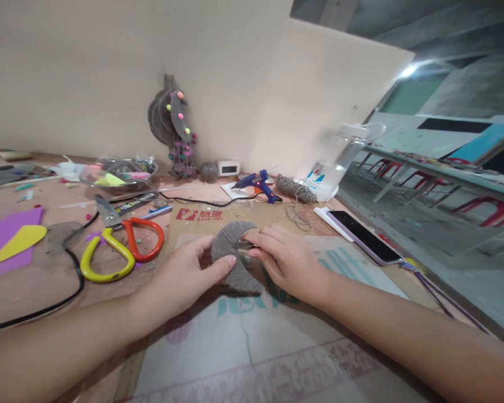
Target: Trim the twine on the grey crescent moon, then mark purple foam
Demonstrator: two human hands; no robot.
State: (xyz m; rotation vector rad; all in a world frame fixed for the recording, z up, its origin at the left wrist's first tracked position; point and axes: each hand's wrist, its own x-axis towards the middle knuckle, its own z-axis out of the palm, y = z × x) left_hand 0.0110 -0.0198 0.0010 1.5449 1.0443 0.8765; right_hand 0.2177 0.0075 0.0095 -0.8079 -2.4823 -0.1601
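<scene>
A crescent shape wrapped in grey yarn point(231, 246) is held upright over the plastic-covered board. My left hand point(197, 263) grips its outer curve, with the thumb across the front. At the inner curve, my right hand point(288, 260) has its thumb and fingertips pinched together; what lies between them is too small to name. Behind the hands is a ball of loose grey yarn point(296, 189), with a strand trailing toward the board. Left of it rests a blue glue gun point(258, 184).
Scissors with yellow and orange handles point(121, 240) lie left of my hands, near a black cord point(78, 280). A phone point(363, 235) and a clear water bottle point(336, 159) are on the right. Behind are a small clock point(229, 168), a plastic bowl point(117, 172) and a decorated hanging point(172, 120).
</scene>
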